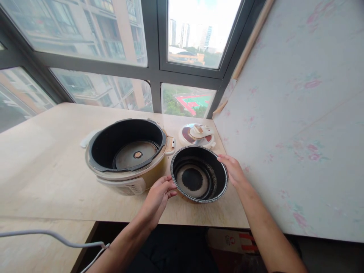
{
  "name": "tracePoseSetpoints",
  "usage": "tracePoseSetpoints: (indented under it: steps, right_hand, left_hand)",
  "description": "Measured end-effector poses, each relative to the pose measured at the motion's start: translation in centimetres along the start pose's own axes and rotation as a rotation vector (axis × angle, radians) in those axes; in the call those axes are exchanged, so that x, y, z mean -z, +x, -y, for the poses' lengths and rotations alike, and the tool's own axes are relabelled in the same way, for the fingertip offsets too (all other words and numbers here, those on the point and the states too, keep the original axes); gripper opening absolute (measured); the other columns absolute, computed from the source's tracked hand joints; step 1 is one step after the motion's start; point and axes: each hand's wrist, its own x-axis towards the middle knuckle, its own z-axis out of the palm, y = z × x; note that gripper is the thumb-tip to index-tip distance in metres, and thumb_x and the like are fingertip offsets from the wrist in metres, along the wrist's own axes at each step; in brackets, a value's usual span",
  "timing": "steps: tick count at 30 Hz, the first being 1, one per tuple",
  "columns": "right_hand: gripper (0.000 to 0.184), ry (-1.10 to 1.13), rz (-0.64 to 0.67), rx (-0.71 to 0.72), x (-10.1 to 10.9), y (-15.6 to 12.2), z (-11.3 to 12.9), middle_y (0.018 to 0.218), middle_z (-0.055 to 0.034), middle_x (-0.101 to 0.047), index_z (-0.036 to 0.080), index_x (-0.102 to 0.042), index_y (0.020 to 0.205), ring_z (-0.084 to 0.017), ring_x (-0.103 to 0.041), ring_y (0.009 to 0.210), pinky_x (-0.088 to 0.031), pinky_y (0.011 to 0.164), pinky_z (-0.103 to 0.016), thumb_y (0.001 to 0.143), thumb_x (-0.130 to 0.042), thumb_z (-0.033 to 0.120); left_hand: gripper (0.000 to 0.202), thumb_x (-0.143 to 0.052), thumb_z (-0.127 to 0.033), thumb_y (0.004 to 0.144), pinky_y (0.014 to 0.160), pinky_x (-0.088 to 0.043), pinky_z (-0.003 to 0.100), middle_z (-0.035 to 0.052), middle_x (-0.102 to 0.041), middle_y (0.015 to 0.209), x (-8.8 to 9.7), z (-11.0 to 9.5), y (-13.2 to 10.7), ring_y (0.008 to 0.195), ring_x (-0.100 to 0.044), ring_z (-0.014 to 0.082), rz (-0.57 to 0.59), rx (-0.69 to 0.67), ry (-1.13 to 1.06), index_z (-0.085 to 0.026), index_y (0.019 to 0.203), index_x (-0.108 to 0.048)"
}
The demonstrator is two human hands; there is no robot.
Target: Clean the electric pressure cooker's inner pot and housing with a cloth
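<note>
A black inner pot [196, 181] with a worn, speckled rim is between my two hands, its mouth facing up towards me. My right hand [232, 168] grips the rim on the right, thumb over the edge. On the opposite side, my left hand [161, 191] holds the pot's outer wall just below the rim. Left of it stands the open electric pressure cooker [126, 178], with a bare heating plate [137, 153] at its bottom. The cooker's lid [197, 135], white and brown with a handle knob, lies behind the pot. The pot's underside is hidden.
Everything stands on a pale wooden counter [42, 178] beneath grey-framed windows [155, 57]. A flower-patterned wall [298, 125] closes off the right side. A light grey cable [51, 232] crosses the lower left. Below the counter's edge is a cardboard box [220, 240].
</note>
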Motion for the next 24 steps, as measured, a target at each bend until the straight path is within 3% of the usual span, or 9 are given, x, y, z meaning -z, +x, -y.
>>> tracePoseSetpoints:
  steps: [9,13,18,21,24]
  right_hand:
    - [0.046,0.017,-0.043,0.085,-1.1,-0.3,-1.3,0.086,-0.0026,-0.074,0.016,-0.072,0.097,-0.019,-0.067,0.083,-0.052,0.075,-0.028,0.053,-0.080,0.030]
    - [0.049,0.015,-0.075,0.084,-1.7,-0.2,-1.5,0.085,-0.0027,-0.074,0.016,-0.071,0.097,-0.019,-0.066,0.081,-0.052,0.075,-0.029,0.051,-0.080,0.030]
    - [0.049,-0.104,-0.088,0.160,-0.4,-0.7,-1.5,0.099,-0.0084,-0.074,0.015,-0.071,0.098,-0.025,-0.067,0.095,-0.053,0.087,-0.037,0.055,-0.078,0.037]
    - [0.050,-0.226,-0.248,0.368,0.2,-3.6,-1.6,0.114,-0.0118,-0.071,0.013,-0.071,0.108,-0.027,-0.064,0.106,-0.047,0.100,-0.044,0.066,-0.076,0.040]
    - [0.037,-0.216,-0.548,0.649,-0.4,-8.5,-2.5,0.108,-0.0114,-0.070,0.016,-0.073,0.108,-0.028,-0.065,0.098,-0.049,0.096,-0.047,0.077,-0.074,0.037]
  left_hand:
    - [0.048,-0.075,-0.019,0.056,0.075,-0.047,0.029,0.0078,-0.065,0.100,1.5,-0.3,0.9,0.093,-0.059,0.0185,-0.007,0.014,-0.060,-0.011,0.102,-0.065]
    - [0.045,-0.068,-0.013,0.063,0.075,-0.049,0.029,0.0132,-0.067,0.114,2.0,-0.7,0.9,0.099,-0.062,0.0207,-0.023,0.043,-0.070,-0.009,0.108,-0.066]
    - [0.043,-0.071,-0.017,0.070,0.084,-0.051,0.031,0.0163,-0.066,0.125,4.4,-0.8,-0.3,0.117,-0.060,0.0263,0.077,0.035,-0.028,-0.010,0.112,-0.071]
    - [0.043,-0.077,-0.025,0.073,0.085,-0.052,0.031,0.0164,-0.069,0.121,7.3,-1.4,-1.8,0.113,-0.063,0.0263,0.195,-0.002,0.054,-0.012,0.114,-0.074]
    - [0.034,-0.075,-0.030,0.077,0.076,-0.053,0.030,0.0166,-0.072,0.105,11.2,-2.7,-3.3,0.095,-0.067,0.0233,0.356,-0.011,0.155,-0.011,0.105,-0.078]
